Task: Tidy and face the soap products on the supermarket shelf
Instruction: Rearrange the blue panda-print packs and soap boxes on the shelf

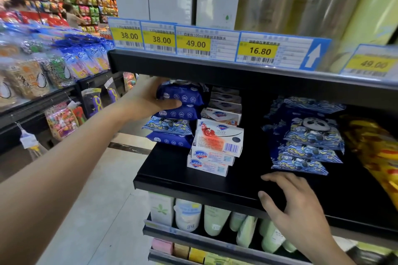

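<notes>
The left hand (148,98) reaches in at the left end of the black metal shelf (193,185). Its fingers curl round the top dark blue plastic soap pack (183,94), with the thumb pressed on the front of it. That pack sits on top of a pile of blue soap packs (172,127) at the shelf's left edge. One pack in the pile has wavy blue and white stripes.

Just to the right of the pile, touching it, is a stack of white cardboard soap boxes (215,146) with blue shield badges. The top front box is tilted and shows a red picture and a barcode. More white boxes stand behind, further back in the shelf.

The right hand (288,200) rests flat on the front edge of the shelf, fingers spread and holding nothing. Just behind it is a pile of blue striped panda soap packs (308,142), which leans a bit untidily. A bare black gap lies between this pile and the white boxes. At the right end of the shelf are shiny yellow and red packs (374,148).

The shelf above hangs low over the soaps and carries yellow price tags (196,44) along its front edge. Under the black shelf stand pale green and white bottles (215,219). Across the aisle on the left are snack bags (32,75) on another rack.
</notes>
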The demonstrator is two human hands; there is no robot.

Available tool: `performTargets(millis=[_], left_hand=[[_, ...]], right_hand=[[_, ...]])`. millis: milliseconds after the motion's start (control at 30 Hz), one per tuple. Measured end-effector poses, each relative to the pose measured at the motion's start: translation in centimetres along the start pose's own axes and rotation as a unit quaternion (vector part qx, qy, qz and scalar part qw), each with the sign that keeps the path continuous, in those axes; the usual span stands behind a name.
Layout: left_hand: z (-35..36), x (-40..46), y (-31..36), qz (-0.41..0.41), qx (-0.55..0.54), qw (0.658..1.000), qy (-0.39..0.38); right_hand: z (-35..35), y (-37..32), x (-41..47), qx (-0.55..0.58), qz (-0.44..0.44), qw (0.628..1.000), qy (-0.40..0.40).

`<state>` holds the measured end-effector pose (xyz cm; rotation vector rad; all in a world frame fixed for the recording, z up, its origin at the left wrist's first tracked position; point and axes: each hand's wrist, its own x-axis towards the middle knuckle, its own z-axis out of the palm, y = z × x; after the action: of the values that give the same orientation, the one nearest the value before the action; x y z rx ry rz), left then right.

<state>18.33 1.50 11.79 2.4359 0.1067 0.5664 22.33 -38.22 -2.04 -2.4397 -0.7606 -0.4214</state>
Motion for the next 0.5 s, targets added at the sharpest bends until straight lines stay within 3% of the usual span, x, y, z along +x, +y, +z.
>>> performTargets(millis=[167,300,500], left_hand=[[1.4,-3.7,2.3,-0.024,0.053,0.995,0.084],[4.9,-8.5,4.9,0.009,0.029,0.992,0.126],[13.1,-13.7,10.6,0.088,-0.021,0.993,0.081]], right_hand=[[0.0,0.4,0.0,0.002,-0.009,1.000,-0.008],[-0.6,0.9,-0.1,0.105,-0.002,0.994,-0.003],[-4.2,4.2,0.7,0.120,0.023,0.978,0.169]])
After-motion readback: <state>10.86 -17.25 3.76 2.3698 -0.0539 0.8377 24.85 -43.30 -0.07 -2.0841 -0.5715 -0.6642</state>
